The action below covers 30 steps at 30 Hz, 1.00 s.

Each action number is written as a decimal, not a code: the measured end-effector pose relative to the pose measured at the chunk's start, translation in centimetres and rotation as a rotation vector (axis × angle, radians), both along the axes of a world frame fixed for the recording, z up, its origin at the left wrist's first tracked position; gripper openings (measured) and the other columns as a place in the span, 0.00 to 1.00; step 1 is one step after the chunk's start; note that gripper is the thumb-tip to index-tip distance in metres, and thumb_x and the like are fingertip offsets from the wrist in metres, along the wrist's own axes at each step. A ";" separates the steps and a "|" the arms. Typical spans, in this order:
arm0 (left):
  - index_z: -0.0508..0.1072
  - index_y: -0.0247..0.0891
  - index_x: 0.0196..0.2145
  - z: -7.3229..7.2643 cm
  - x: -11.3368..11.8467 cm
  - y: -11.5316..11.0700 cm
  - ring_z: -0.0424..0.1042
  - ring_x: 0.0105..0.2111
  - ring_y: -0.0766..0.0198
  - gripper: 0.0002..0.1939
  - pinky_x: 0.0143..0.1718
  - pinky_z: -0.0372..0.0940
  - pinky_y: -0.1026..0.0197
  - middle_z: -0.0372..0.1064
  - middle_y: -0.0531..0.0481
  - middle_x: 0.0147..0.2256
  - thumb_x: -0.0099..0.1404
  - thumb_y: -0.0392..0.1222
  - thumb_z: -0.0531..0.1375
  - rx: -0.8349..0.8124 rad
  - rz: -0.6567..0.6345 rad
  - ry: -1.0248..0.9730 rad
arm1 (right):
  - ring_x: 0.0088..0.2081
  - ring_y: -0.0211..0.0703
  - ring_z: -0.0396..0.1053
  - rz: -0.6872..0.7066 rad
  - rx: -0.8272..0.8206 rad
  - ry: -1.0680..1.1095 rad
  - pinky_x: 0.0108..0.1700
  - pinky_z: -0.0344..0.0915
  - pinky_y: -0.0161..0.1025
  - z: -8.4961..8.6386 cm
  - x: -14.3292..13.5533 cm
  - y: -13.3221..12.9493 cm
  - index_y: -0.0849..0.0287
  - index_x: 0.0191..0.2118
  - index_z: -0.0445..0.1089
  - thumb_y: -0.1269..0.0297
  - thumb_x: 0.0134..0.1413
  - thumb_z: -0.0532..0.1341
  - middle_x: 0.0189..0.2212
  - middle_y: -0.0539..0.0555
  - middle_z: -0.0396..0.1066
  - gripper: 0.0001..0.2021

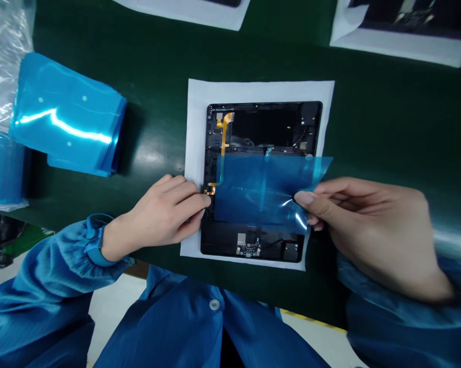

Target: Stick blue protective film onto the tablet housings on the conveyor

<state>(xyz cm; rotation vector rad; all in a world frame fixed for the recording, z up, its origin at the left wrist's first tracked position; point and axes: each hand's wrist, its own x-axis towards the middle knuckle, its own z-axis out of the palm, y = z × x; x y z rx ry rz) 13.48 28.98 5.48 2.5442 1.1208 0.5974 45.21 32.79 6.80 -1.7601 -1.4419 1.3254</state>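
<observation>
An opened black tablet body lies on a white sheet on the green table. Its inner parts and an orange flex cable show. A translucent blue film lies over the tablet's middle. My right hand pinches the film's right edge between thumb and fingers. My left hand rests on the white sheet, with its fingertips pressing at the tablet's left edge, near the film's left edge.
A stack of blue films lies at the left, with clear plastic wrap behind it. Two more white sheets with devices sit at the far edge, one at top middle and one at top right. The table's near edge runs by my coat.
</observation>
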 end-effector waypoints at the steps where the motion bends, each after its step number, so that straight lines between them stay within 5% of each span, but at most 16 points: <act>1: 0.72 0.39 0.46 0.0 0.0 0.0 0.71 0.34 0.60 0.03 0.33 0.60 0.57 0.75 0.48 0.37 0.77 0.38 0.58 0.000 -0.002 0.001 | 0.18 0.34 0.68 -0.001 -0.003 -0.001 0.21 0.65 0.31 0.0 0.0 0.0 0.55 0.31 0.82 0.53 0.50 0.78 0.19 0.49 0.74 0.13; 15: 0.73 0.38 0.44 0.3 0.0 -0.1 0.70 0.33 0.61 0.05 0.34 0.62 0.58 0.75 0.49 0.36 0.76 0.37 0.57 -0.017 0.013 0.027 | 0.18 0.39 0.69 -0.007 -0.106 -0.042 0.22 0.68 0.34 0.1 0.0 0.4 0.58 0.30 0.81 0.45 0.42 0.80 0.19 0.52 0.74 0.21; 30: 0.72 0.38 0.45 0.5 0.1 0.0 0.70 0.33 0.61 0.04 0.32 0.62 0.57 0.74 0.49 0.35 0.76 0.35 0.57 -0.001 0.014 0.012 | 0.18 0.39 0.69 -0.011 -0.116 0.007 0.21 0.69 0.33 0.0 -0.2 0.7 0.56 0.29 0.82 0.53 0.39 0.79 0.18 0.52 0.73 0.14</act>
